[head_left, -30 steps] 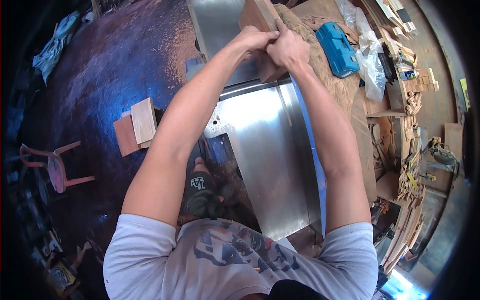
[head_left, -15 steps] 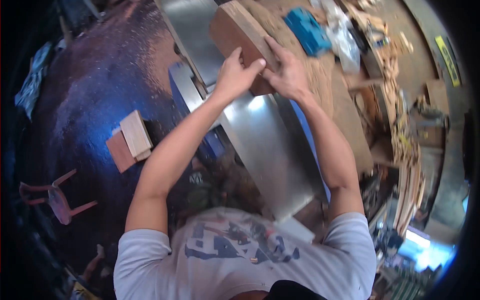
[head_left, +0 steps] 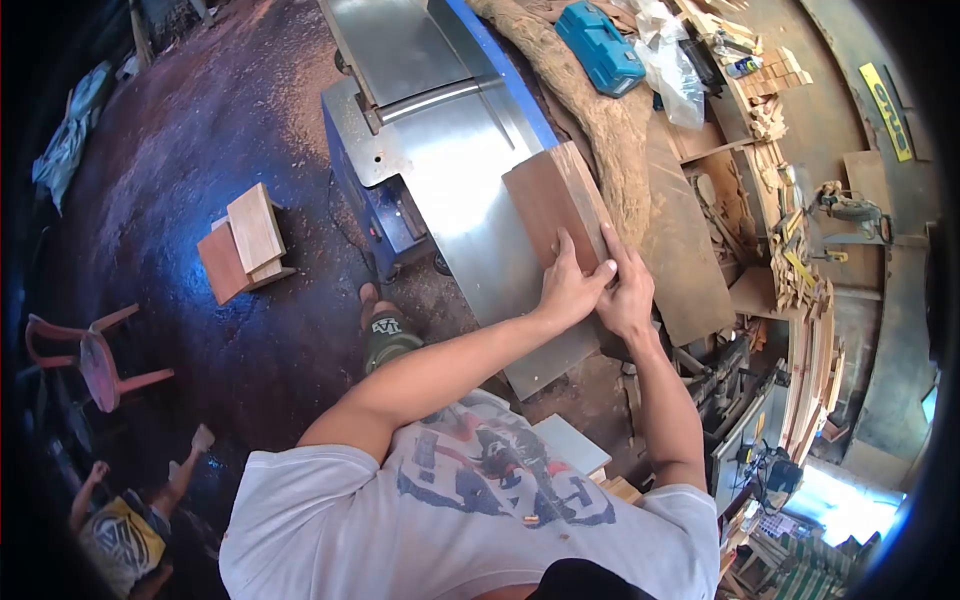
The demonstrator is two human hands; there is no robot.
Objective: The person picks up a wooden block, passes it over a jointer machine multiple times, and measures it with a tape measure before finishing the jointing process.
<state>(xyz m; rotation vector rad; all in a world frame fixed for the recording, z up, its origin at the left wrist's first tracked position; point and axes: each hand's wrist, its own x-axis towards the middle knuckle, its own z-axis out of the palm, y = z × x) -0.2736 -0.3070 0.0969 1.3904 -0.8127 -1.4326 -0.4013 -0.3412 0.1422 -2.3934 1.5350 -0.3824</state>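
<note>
A thick reddish-brown wooden block (head_left: 545, 205) rests on the near steel table of a jointer (head_left: 470, 235), a paler edge along its right side. My left hand (head_left: 575, 288) holds its near end, with fingers against the brown face and the thumb reaching toward my right hand. Along the pale edge, my right hand (head_left: 628, 290) grips the same end, its fingers stretched forward. The two hands touch. Where the block meets the steel is partly hidden. Ahead of the block lies the jointer's cutter slot (head_left: 430, 102).
Wooden boards (head_left: 258, 235) are stacked on the floor at left, near a red plastic chair (head_left: 100, 370). Another person (head_left: 125, 535) is at lower left. Beyond the jointer's blue side are a rough log (head_left: 600, 130) and a teal case (head_left: 598, 48). Wood scraps line the right.
Both hands have drawn the wooden block back toward me and rightward, from over the cutter area onto the near table. The cutter slot is now uncovered, and my view has shifted slightly.
</note>
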